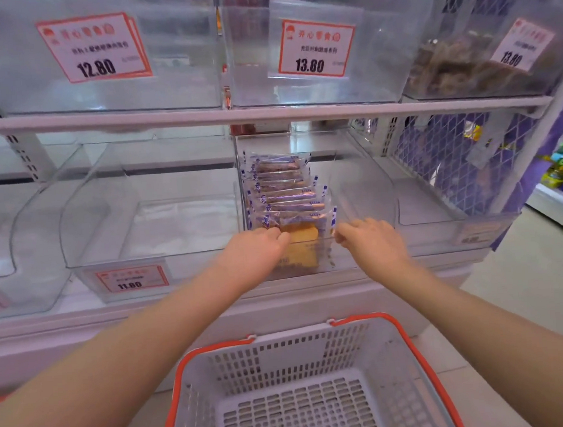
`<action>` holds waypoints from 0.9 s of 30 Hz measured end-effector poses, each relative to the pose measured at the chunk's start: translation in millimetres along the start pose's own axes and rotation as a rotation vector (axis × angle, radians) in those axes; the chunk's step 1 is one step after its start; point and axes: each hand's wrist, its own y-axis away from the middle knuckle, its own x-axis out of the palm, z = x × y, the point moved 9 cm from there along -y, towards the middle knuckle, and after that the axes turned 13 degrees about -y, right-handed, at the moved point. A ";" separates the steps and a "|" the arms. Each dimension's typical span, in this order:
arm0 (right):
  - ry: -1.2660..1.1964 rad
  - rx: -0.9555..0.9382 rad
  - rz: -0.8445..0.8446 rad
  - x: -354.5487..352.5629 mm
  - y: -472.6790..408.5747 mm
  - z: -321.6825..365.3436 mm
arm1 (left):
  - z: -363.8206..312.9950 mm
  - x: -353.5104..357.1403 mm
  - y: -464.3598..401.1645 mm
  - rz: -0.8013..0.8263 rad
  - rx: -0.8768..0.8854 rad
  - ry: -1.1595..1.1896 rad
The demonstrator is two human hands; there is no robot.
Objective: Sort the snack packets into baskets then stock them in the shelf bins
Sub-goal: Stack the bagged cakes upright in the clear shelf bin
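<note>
Reaching into the clear shelf bin, both hands sit at its front edge, either side of the nearest snack packet. Left hand has its fingers curled, tips against the packet's left edge; right hand has fingers curled too, tips at the packet's right edge. Looks like a two-sided pinch on that front packet, but motion blur hides the exact contact, so can't tell if they're gripping or just squaring it up.

Packets stand in a neat row on edge, front to back, along the bin's left side. The bin's right part holds nothing visible.

Basket, grey w/ orange rim, sits on the floor below and in front of the bin, between the forearms. No packets visible in it.

Progress, as a judgement: sorting seems done for this lot and the basket looks emptied into the bin, so this batch is prob. at its last packet or final tidy. Bins to the left of this bin look unfilled, one w/ an 11.80 price tag. Bins above it, tagged 12.80 and 13.80, look bare as well. So plenty of stocking likely left overall.
</note>
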 end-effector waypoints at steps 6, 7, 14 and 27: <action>-0.010 0.011 -0.019 -6.4 13.3 12.0 | -3.9 -32.5 26.3 -0.293 -0.007 0.176; -0.045 -0.037 -0.066 -10.7 20.7 23.1 | -3.7 -35.9 39.5 -0.369 -0.018 0.239; -0.524 -0.195 0.343 67.6 114.0 108.4 | -30.1 115.0 173.7 0.357 -0.355 0.575; -0.572 -0.132 0.849 204.6 249.5 179.9 | -94.0 237.8 365.6 0.641 -1.311 1.493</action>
